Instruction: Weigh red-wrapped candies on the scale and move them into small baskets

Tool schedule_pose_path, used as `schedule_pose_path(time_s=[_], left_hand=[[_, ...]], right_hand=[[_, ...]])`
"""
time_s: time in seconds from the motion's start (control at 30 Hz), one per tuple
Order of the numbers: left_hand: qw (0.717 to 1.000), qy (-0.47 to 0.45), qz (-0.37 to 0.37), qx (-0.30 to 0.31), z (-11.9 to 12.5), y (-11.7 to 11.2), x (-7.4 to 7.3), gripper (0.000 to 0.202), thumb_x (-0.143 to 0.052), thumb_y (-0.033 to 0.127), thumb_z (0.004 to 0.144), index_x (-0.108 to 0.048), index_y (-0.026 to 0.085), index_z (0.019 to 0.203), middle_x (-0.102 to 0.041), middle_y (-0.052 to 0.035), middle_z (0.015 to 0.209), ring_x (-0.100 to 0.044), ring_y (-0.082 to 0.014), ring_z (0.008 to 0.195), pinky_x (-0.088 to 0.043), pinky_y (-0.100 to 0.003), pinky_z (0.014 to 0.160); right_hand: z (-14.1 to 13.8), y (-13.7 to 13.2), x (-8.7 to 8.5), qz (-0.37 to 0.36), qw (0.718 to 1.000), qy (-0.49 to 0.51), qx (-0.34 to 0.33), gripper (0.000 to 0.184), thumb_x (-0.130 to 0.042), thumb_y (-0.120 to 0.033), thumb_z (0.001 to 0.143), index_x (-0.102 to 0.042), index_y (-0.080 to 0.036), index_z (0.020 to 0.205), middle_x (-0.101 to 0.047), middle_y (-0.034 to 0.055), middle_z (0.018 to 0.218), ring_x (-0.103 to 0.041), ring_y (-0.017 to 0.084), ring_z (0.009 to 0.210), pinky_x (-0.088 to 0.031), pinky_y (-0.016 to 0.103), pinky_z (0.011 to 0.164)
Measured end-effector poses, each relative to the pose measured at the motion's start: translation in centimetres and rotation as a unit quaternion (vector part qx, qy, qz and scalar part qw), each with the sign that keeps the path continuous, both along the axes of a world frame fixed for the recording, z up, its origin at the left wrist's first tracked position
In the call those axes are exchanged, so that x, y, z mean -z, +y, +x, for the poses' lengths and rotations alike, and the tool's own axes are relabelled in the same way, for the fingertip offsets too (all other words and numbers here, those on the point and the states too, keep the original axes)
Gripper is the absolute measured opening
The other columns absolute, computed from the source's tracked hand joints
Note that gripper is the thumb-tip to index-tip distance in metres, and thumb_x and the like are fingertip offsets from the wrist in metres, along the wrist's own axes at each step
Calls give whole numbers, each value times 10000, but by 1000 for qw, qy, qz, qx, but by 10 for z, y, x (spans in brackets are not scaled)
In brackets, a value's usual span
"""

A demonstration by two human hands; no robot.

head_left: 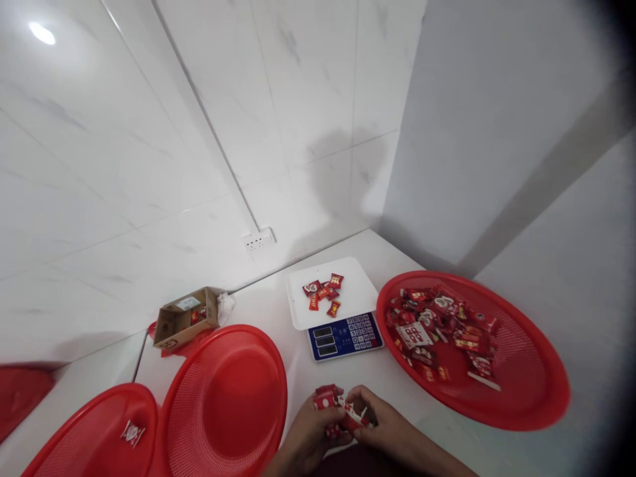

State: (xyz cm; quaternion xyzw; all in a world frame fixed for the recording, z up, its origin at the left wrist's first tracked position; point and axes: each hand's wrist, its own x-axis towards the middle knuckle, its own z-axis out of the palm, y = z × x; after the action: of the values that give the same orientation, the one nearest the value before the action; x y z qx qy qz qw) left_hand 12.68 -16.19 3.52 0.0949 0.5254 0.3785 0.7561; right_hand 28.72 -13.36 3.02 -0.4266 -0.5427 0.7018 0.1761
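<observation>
My left hand point(308, 434) is closed around red wrapped candies point(326, 399) with white marks, low in front of the scale. Close beside it, my right hand point(381, 421) pinches a red-and-white wrapped candy point(354, 417); the two hands nearly meet. Fingers hide part of what they hold, so the exact number cannot be made out. Beyond the hands stands a digital scale point(342, 336) with a blue keypad and a white pan point(365, 291). Several small red candies point(322, 291) lie on that pan.
At right, a large red basket point(539, 371) holds many wrapped candies point(437, 324). Left of the hands is a red basket point(223, 397), and farther left another basket point(74, 444) with one candy point(132, 432). A cardboard box point(186, 318) stands near the wall, below a socket point(258, 240).
</observation>
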Motion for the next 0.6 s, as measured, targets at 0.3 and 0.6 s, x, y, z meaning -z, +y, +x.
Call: schedule_pose_path(time_s=[0.3,0.6], left_hand=[[999,-28,39,-5,5,-6,4,446,-674,182,610,-457,194,1000,-647,-42,837,-623,-168,673,-460,-310,659],[997,23,60,-39,1,-3,-1,381,-663,163,589,-497,189,930,-605,-84,1013,-586,-197,865,-453,-336,715]], right_hand=[[2,1,-4,-57,998,37,-11,420,-584,-298,677,-469,-240,1077,-590,-17,843,-549,123,658,-408,234,579],[4,16,8,-87,995,5,55,515,-601,-363,627,-485,-190,1098,-587,-2,700,-539,114,551,-348,211,471]])
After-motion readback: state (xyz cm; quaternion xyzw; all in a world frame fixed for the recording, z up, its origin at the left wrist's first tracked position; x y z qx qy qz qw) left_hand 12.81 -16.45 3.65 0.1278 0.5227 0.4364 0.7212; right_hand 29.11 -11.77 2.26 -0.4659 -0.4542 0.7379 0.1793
